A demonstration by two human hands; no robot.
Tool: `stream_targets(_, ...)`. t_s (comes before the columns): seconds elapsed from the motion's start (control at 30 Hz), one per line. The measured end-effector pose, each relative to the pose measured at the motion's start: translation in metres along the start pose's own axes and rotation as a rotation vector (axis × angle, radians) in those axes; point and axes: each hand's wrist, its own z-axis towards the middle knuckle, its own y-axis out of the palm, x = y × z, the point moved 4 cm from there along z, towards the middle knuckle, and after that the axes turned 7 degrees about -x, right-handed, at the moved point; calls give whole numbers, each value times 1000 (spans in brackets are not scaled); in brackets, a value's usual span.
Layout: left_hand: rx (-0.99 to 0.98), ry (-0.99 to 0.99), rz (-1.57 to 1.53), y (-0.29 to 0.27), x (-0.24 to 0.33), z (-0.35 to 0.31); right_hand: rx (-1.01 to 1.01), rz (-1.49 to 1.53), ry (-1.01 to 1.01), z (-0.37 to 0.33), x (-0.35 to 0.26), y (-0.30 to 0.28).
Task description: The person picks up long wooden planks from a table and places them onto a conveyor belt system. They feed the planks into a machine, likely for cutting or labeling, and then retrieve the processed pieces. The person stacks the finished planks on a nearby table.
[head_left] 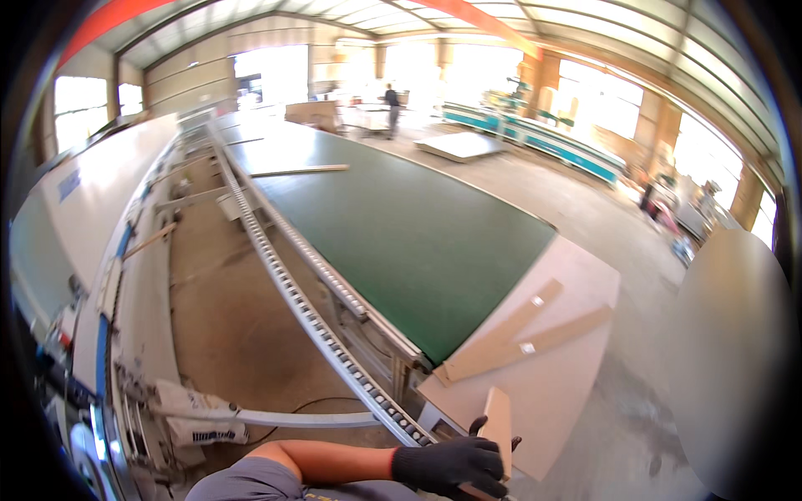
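My left hand (pixel 455 466), in a black glove, reaches in from the lower edge with its fingers closed round the near end of a pale strip of board (pixel 499 422). The strip's far end points away from me, over a large pale panel (pixel 576 367). A small dark fingertip shows on the strip's right side. Two long brown strips (pixel 572 330), each with a small white label, lie on the panel farther out. My right hand cannot be made out in the picture.
A long green belt table (pixel 376 225) runs away from the panel, with a roller rail (pixel 296 309) along its left. White machinery (pixel 96 200) stands at far left, a white sack (pixel 196 405) below it. A person (pixel 392 108) stands far off. A blurred oval (pixel 731 359) covers the right.
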Motion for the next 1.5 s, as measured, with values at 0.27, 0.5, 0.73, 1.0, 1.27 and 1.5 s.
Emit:
stream_targets(0.27,983,-1009,-698,0,42,-251,-411,-558,-146,27,49,106)
stream_targets(0.5,1247,-1074,-622,24,96,-422,-449,-591,165,-40,128,227)
stream_targets(0.73,1316,-839,342,-32,253,-457,-1149,-1448,-22,-166,311,238)
stream_targets(1.0,1913,-1074,463,50,381,-619,-1897,-1695,-76,-316,456,287)
stream_targets(1.27,2619,-1090,772,132,452,-756,-2472,-1607,-53,-443,596,329)
stream_targets(1.5,2835,-1041,830,120,505,-831,-2712,-1702,-142,-510,683,388)
